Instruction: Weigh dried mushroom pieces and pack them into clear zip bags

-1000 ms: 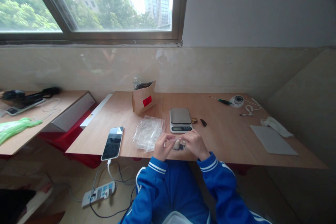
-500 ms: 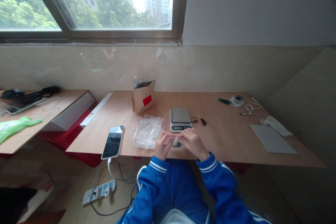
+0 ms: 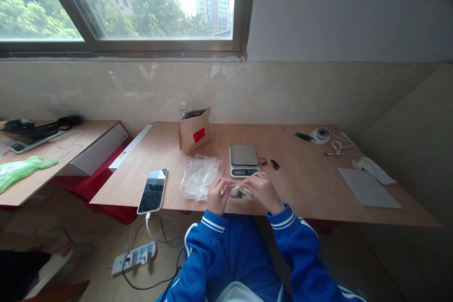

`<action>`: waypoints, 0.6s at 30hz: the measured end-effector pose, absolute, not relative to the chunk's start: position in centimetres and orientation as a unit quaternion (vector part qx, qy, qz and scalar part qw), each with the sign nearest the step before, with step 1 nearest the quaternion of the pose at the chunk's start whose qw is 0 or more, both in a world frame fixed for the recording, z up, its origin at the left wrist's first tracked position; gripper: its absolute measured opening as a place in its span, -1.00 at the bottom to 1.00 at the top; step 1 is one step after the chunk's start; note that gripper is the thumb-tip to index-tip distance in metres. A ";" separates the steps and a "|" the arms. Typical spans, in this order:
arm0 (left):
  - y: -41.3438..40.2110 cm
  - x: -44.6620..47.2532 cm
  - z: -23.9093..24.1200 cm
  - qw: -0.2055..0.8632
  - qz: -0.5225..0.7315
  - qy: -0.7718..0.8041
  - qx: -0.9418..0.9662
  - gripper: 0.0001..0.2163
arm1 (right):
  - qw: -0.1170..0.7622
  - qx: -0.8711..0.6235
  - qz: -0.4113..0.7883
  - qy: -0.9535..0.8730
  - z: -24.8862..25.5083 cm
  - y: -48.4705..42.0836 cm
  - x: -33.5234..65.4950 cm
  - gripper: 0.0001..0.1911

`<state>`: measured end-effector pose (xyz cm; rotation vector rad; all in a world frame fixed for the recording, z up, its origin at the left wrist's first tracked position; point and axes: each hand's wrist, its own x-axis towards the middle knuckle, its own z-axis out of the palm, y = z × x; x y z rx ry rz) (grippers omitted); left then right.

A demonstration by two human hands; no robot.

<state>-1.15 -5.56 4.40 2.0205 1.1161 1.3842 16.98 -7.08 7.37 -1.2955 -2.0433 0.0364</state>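
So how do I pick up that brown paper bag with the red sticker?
Take the brown paper bag by its two sides near the middle, probably from the front. It stands upright with its top open, so a level grip should keep it from tipping.

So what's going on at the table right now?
A person in a blue jacket sits at the wooden table. The left hand and right hand meet at its near edge, both pinching a small pale item too small to identify. A digital scale sits just behind the hands. Clear plastic bags lie to their left, a phone further left.
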 end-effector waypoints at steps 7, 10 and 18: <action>-5.5 -1.2 4.7 0.209 0.485 0.424 0.736 -0.82 | 0.354 -0.522 -0.013 -0.776 6.4 -6.8 17.0 -0.74; -5.5 -1.0 4.7 0.211 0.486 0.439 0.726 -0.83 | 0.359 -0.521 -0.015 -0.774 6.0 -6.6 16.9 -0.74; -5.2 -1.8 4.4 0.223 0.482 0.470 0.705 -0.84 | 0.338 -0.528 0.001 -0.779 5.9 -6.4 18.1 -0.85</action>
